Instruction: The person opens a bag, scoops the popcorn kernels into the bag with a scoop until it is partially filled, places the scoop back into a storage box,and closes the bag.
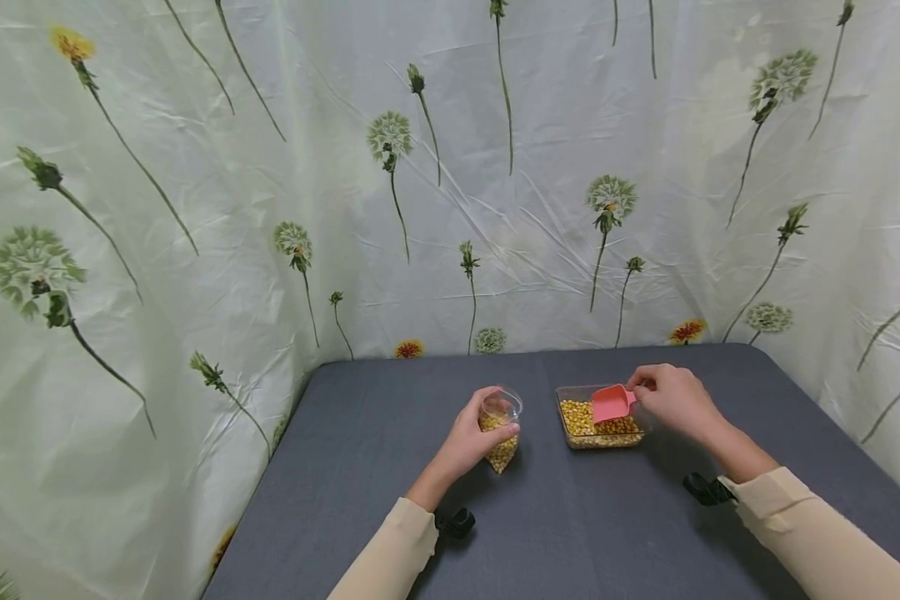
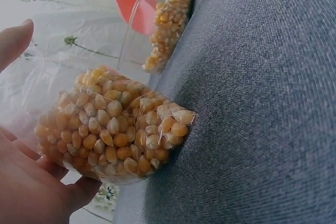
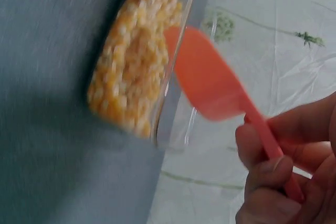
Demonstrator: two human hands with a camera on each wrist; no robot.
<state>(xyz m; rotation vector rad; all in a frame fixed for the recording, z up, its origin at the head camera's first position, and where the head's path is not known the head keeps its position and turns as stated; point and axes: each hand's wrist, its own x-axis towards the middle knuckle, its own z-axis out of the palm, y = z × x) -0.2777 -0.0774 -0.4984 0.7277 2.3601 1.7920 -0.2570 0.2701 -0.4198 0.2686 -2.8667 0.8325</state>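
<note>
In the head view my left hand (image 1: 474, 435) is curled round a clear plastic bag (image 1: 501, 448) of corn kernels, its mouth held wide at the top. The left wrist view shows the kernels (image 2: 113, 129) filling the bag's lower part, with a bottom corner at the cloth. My right hand (image 1: 675, 400) pinches the handle of a pink scoop (image 1: 611, 403). The scoop tilts over a clear rectangular container (image 1: 600, 444) holding more corn kernels (image 3: 134, 66). In the right wrist view the scoop's tip dips past the container's rim; whether it carries kernels is hidden.
A dark grey cloth-covered table (image 1: 570, 525) lies under everything. Behind it hangs a pale curtain (image 1: 450, 167) printed with dandelions. Black straps (image 1: 456, 523) sit at both wrists. The container stands to the right of the bag, with a gap between them.
</note>
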